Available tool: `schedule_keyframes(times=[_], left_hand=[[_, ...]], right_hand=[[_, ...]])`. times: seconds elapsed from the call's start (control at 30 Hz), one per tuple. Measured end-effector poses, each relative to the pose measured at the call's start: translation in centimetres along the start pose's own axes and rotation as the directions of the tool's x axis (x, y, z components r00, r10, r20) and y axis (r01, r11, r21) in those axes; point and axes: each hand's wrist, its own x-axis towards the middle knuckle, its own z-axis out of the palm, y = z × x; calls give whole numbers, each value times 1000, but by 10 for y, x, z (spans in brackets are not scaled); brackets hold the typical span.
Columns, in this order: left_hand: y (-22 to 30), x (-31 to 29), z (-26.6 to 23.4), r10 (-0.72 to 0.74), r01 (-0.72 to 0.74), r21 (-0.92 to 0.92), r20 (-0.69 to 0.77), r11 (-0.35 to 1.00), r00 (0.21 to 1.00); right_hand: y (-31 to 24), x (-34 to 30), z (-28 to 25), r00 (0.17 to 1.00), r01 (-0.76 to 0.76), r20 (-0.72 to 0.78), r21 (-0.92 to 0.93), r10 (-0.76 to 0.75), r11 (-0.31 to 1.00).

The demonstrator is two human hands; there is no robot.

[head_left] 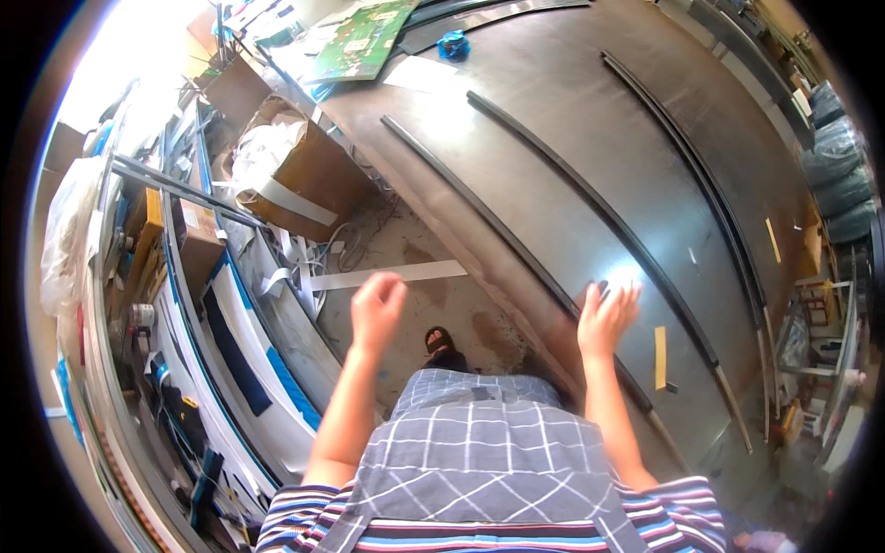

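My left hand is raised over the floor beside the table, its fingers curled in and nothing showing in them. Above the near edge of the large dark table, my right hand has its fingers stretched out, with a small dark patch by the thumb that I cannot make out. Closest to that hand lies a long dark strip. A second dark strip and a third, doubled-looking dark strip run roughly alongside it. Their near ends look paler. A short yellow strip rests right of my right hand.
Left of me stands a rack crowded with long panels. Beyond it, a cardboard box holds white scraps. White tape-like strips lie on the floor. A green board and a blue roll sit at the table's far end.
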Motion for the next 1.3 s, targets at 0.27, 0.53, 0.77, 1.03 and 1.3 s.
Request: schedule_keyframes(times=[0.27,0.53,0.77,1.03,1.3], left_hand=[[-9,299,-30,334,-296,377,-38,878,942],[-57,419,59,363,-500,539,345,678,865],[-36,428,51,315,-517,471,444,714,839],[20,589,56,232,-876,339,873,342,428],[21,605,55,317,-829,61,906,556,280]], right_hand=[[-70,22,49,995,-69,46,-307,88,949],[-86,19,41,986,-73,118,-333,119,940],[-77,20,22,975,-119,152,-255,161,960],[-206,97,46,952,-306,54,96,302,947],[-330,145,116,980,-200,60,323,192,925]])
